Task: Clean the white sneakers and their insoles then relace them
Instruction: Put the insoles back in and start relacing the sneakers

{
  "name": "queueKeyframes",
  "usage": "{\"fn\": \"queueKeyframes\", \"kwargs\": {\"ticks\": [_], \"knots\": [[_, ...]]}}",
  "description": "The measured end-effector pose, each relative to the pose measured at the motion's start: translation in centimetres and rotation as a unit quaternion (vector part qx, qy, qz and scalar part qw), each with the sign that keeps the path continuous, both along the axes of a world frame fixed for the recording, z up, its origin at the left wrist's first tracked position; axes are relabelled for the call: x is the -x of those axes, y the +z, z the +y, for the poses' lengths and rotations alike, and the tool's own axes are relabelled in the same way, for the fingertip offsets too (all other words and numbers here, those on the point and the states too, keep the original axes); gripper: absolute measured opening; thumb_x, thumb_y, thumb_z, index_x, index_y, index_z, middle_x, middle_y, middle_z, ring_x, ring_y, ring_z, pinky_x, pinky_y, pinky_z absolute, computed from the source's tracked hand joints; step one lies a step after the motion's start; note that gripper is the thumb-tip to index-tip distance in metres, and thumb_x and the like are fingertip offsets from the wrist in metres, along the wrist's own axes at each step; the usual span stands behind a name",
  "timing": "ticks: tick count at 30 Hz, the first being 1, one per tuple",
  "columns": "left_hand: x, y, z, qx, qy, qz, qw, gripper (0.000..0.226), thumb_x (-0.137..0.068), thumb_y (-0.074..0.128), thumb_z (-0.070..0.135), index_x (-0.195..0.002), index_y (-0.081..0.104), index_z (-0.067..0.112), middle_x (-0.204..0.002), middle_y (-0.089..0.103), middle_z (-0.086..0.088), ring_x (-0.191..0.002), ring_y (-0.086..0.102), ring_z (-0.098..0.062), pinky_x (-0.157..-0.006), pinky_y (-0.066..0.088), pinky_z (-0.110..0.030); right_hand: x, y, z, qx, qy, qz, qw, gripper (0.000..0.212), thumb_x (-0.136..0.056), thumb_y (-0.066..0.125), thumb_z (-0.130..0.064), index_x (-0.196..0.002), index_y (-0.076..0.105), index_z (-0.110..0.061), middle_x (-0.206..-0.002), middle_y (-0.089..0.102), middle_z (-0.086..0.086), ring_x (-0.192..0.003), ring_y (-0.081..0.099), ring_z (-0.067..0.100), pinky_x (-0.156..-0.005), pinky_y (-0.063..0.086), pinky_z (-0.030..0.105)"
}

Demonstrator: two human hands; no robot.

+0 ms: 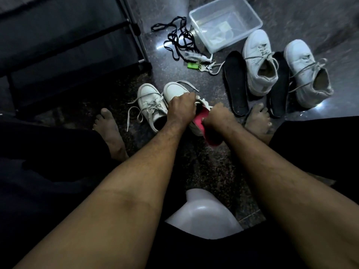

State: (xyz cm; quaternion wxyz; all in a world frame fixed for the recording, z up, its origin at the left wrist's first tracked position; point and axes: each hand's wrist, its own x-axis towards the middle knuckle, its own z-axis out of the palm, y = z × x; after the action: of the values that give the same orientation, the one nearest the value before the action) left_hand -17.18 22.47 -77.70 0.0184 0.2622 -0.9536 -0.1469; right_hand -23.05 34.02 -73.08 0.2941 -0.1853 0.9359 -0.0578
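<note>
Your hands are hiding most of the sneaker [175,90] on the floor between your feet. Both forearms are reaching forward and down. Your left hand [181,107] is clamping over its top; your right hand [216,117] is pinching the pink insole [202,115] sticking out of the shoe's opening.

It looked like a home floor. Dark speckled stone tiles [209,171] lay underfoot, a metal-framed shoe rack [134,30] stood by, and bare feet [110,131] rested there.
</note>
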Motion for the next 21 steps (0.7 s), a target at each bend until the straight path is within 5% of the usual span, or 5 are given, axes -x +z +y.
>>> {"fn": "queueKeyframes", "kwargs": {"ticks": [4, 8, 14, 21], "knots": [[0.3, 0.3, 0.5, -0.006, 0.027, -0.008, 1.000, 0.020, -0.095, 0.051, 0.021, -0.109, 0.061, 0.011, -0.109, 0.067, -0.014, -0.100, 0.063, -0.040, -0.080, 0.047, -0.046, 0.0, 0.4, 0.4, -0.028, 0.067, -0.024, 0.997, 0.044, -0.087, 0.064, -0.030, -0.126, 0.060, -0.010, -0.119, 0.067, 0.014, -0.110, 0.064, 0.029, -0.083, 0.048, 0.032], [-0.2, 0.3, 0.1, 0.024, -0.033, -0.011, 0.999, 0.022, -0.097, 0.048, 0.021, -0.113, 0.058, 0.010, -0.111, 0.066, -0.013, -0.100, 0.064, -0.039, -0.080, 0.046, -0.047, -0.5, -0.4, 0.7, 0.018, 0.090, 0.026, 0.995, 0.044, -0.091, 0.054, -0.026, -0.134, 0.052, -0.017, -0.116, 0.067, 0.015, -0.106, 0.064, 0.034, -0.082, 0.048, 0.036], [-0.6, 0.8, 0.3, 0.042, -0.061, -0.013, 0.997, 0.020, -0.098, 0.047, 0.023, -0.110, 0.060, 0.011, -0.110, 0.067, -0.011, -0.097, 0.066, -0.039, -0.073, 0.048, -0.046, -0.6, -1.2, -0.7, 0.040, 0.101, 0.053, 0.993, 0.050, -0.090, 0.060, -0.030, -0.135, 0.051, -0.008, -0.112, 0.068, 0.016, -0.103, 0.065, 0.036, -0.077, 0.048, 0.036], [-0.6, 0.7, 0.0, 0.022, -0.046, 0.001, 0.999, 0.025, -0.102, 0.045, 0.031, -0.105, 0.061, 0.012, -0.107, 0.068, -0.010, -0.093, 0.066, -0.039, -0.072, 0.048, -0.045, -1.7, -2.1, -2.1, 0.067, 0.102, 0.093, 0.988, 0.030, -0.097, 0.053, -0.019, -0.121, 0.044, -0.003, -0.113, 0.064, 0.018, -0.100, 0.065, 0.039, -0.076, 0.049, 0.042]]}}
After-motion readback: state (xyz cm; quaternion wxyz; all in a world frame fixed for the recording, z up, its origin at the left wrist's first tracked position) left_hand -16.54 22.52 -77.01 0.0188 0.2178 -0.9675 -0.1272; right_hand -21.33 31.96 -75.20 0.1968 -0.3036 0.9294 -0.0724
